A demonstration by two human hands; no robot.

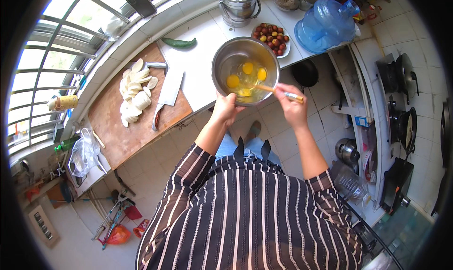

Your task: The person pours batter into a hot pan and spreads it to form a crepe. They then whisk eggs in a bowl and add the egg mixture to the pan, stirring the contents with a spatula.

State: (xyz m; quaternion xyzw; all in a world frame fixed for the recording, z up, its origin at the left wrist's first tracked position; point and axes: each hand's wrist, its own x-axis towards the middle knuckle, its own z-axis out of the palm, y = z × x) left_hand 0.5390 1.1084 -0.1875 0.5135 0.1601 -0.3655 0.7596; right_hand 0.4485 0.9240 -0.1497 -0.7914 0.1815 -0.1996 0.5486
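My left hand (226, 109) grips the near rim of a stainless steel bowl (226, 52), thumb on the edge. Raw eggs lie in the bowl; several yolks (233, 81) look whole in the clear whites. In my right hand (293, 105) is a pair of wooden chopsticks (266, 88), their tips down among the eggs by a yolk at the near side. The bowl is at the counter's front edge, tilted towards me; whether it rests on the counter I cannot tell.
Left, a wooden cutting board (116, 142) bears sliced pale vegetable (136, 96) and a cleaver (171, 87). A green cucumber-like vegetable (179, 43) lies behind. Beyond the bowl stand a plate of jujubes (272, 38), a lidded steel pail (239, 4) and a blue water jug (324, 27).
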